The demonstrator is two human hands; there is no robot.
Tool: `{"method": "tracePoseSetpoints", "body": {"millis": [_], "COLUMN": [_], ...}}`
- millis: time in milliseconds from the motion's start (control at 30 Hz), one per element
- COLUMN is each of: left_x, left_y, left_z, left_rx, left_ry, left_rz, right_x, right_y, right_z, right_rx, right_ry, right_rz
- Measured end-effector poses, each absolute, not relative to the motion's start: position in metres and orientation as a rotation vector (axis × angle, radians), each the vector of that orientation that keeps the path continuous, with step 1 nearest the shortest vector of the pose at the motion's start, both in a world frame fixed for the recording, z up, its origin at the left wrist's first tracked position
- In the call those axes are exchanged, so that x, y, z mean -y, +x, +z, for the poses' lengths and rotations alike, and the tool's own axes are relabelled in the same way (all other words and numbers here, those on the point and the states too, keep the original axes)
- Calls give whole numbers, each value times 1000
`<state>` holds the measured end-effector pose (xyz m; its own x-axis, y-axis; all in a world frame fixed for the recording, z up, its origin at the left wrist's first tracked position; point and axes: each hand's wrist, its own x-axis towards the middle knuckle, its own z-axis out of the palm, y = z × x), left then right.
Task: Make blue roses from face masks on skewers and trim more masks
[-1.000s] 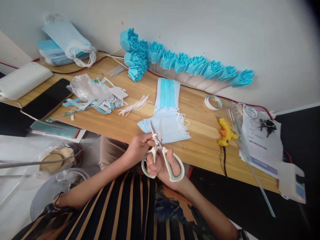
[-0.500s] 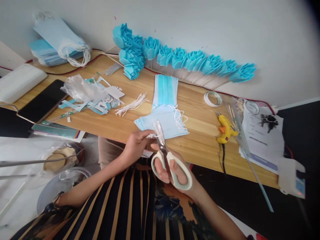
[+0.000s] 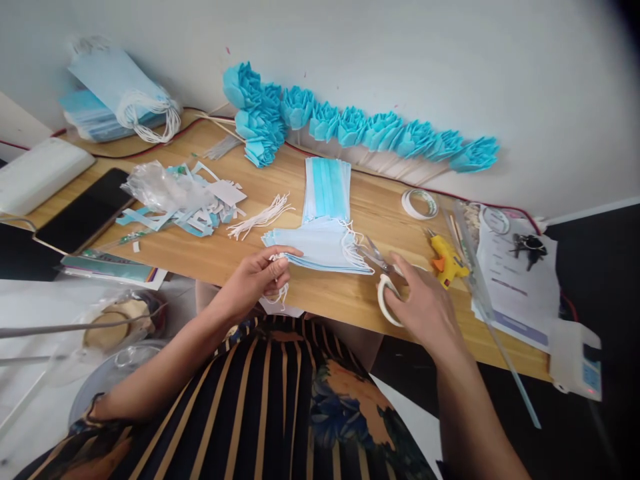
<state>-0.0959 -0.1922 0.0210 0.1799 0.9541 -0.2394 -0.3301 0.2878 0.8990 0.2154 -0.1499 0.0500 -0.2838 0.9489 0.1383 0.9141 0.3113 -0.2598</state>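
Observation:
My left hand (image 3: pixel 257 275) is closed at the table's near edge, pinching a few cut white ear-loop strings (image 3: pixel 279 293) that dangle below it. Its fingertips touch the near corner of a flat stack of light blue face masks (image 3: pixel 320 243). My right hand (image 3: pixel 425 303) lies over the white handles of the scissors (image 3: pixel 384 283), fingers curled round them. The scissors rest on the wooden table (image 3: pixel 350 303) with their blades pointing at the loops on the right side of the stack.
A second mask pile (image 3: pixel 327 190), loose strings (image 3: pixel 260 217), scraps and plastic (image 3: pixel 180 197), blue paper flowers (image 3: pixel 350 123) along the wall. Tape roll (image 3: pixel 419 203), yellow glue gun (image 3: pixel 447 257) and papers (image 3: pixel 520 273) to the right. Phone (image 3: pixel 85 210) and bundled masks (image 3: pixel 120 100) to the left.
My right hand has carried the scissors from in front of my chest to the right and down onto the table. My left hand keeps the cut strings and has moved slightly onto the mask stack's corner.

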Motion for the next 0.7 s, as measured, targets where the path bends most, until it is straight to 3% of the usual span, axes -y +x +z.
{"method": "tracePoseSetpoints", "body": {"millis": [233,433,600,700], "left_x": [195,205,204,203], "left_y": [-114,-125,-122,-116], "left_z": [31,48,51,46], "left_rx": [-1064,-1243,-1482,-1535], "left_ry": [986,1215,1518,1672], "left_rz": [920,916,909,939], "right_x": [147,132,121,120], "right_y": [214,130,73,58], "right_z": [80,94,87,81], "right_rx": [2537,2495,2503,2498], "right_ry": [-1632,-1045,-900,-932], "right_rz": [-121,693,1103,1172]}}
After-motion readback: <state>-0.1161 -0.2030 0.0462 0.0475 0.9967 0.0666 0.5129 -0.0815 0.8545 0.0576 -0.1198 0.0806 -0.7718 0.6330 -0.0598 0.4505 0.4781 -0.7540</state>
